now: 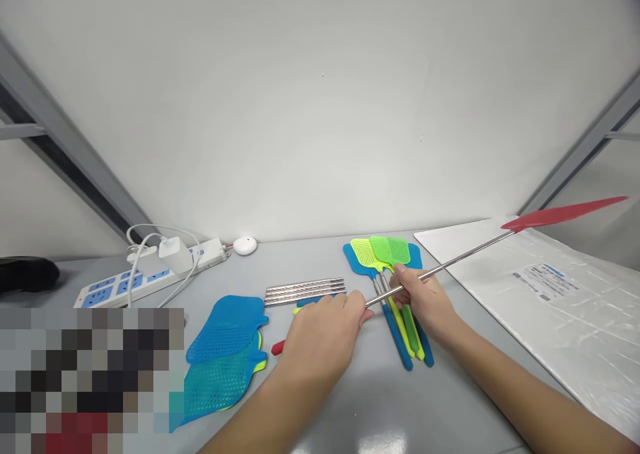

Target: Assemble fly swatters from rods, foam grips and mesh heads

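Observation:
A red fly swatter with a long metal rod slants across in front of me, its head at the far right. My left hand is closed around its handle end; a red tip shows past the fist. My right hand pinches the rod further along, between thumb and fingers. Beneath the right hand lie several fly swatters with short rods, among them a blue one and a green one. Beyond my left hand several bare metal rods lie side by side, partly over blue and yellow-green pieces mostly hidden by the hand.
Loose blue swatter heads overlap on the grey table at left, with yellow-green edges beneath. Behind them are a power strip with plugged-in chargers and a round white device. A white wrapped package lies right. The lower left is pixelated.

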`<state>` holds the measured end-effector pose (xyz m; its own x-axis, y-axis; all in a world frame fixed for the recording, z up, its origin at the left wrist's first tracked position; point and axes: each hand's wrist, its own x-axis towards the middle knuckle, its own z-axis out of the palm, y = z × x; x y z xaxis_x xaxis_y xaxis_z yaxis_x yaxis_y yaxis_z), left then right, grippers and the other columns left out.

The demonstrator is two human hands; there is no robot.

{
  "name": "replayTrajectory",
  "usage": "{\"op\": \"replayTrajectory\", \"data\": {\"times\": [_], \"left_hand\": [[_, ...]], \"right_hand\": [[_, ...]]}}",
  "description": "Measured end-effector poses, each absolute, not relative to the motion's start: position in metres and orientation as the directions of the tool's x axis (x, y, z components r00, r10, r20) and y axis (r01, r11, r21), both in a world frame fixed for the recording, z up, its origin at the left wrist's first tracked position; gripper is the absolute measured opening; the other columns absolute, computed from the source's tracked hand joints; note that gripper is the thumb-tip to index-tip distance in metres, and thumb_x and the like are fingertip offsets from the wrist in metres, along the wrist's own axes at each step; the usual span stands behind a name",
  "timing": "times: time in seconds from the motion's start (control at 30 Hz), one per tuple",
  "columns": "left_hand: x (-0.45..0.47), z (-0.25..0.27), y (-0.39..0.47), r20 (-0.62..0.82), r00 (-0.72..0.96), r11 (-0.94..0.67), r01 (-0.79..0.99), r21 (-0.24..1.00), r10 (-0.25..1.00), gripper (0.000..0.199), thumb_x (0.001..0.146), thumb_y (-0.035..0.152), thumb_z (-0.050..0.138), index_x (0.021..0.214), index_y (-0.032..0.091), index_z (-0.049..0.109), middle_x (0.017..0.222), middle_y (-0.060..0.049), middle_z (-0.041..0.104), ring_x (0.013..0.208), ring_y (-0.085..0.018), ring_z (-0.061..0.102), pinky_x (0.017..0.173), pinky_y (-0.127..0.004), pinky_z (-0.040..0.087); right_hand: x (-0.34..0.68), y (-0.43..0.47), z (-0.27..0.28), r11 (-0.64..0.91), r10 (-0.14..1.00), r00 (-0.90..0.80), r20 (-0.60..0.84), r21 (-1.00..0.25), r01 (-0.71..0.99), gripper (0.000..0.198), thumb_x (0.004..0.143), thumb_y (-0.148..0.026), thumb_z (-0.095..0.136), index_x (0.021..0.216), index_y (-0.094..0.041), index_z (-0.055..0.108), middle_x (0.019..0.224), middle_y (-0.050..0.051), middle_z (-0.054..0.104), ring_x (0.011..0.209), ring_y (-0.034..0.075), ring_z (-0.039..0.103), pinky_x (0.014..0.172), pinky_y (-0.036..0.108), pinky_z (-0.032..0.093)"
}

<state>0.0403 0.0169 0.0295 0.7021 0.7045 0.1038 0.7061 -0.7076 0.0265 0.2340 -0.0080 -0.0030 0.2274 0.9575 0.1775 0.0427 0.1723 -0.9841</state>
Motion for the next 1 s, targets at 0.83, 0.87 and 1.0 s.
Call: {"op": "replayTrajectory", "data": {"times": [0.83,0.87,1.0], "left_hand": [[-0.057,0.061,0.096,0.454,0.59,-0.603,0.786,-0.134,0.668,0.028,0.097,0.04,0.045,0.08,0.026,0.063,0.083,-0.003,0.065,0.089,-0.026,0.053,0.104,-0.06,0.021],[-0.054,0.061,0.094,0.469,0.581,-0.593,0.793,-0.14,0.665,0.028,0.097,0.039,0.044,0.081,0.025,0.063,0.083,-0.003,0.066,0.089,-0.026,0.053,0.105,-0.061,0.02],[-0.046,0.065,0.085,0.566,0.513,-0.532,0.834,-0.149,0.645,0.026,0.099,0.034,0.041,0.09,0.024,0.064,0.088,-0.005,0.069,0.091,-0.026,0.056,0.107,-0.059,0.018]], "right_hand": [[0.324,0.012,0.009,0.371,0.728,0.676,0.115,-0.896,-0.246,0.048,0.084,-0.039,0.063,0.057,-0.024,0.027,0.051,-0.01,0.019,0.043,0.008,0.02,0.04,0.025,0.031],[0.322,0.012,0.008,0.367,0.729,0.677,0.103,-0.893,-0.259,0.048,0.085,-0.039,0.063,0.057,-0.024,0.027,0.05,-0.01,0.018,0.043,0.008,0.019,0.039,0.025,0.03],[0.31,0.013,0.003,0.339,0.756,0.652,0.056,-0.886,-0.317,0.049,0.085,-0.042,0.062,0.058,-0.025,0.026,0.049,-0.011,0.016,0.041,0.008,0.018,0.039,0.025,0.031]]}}
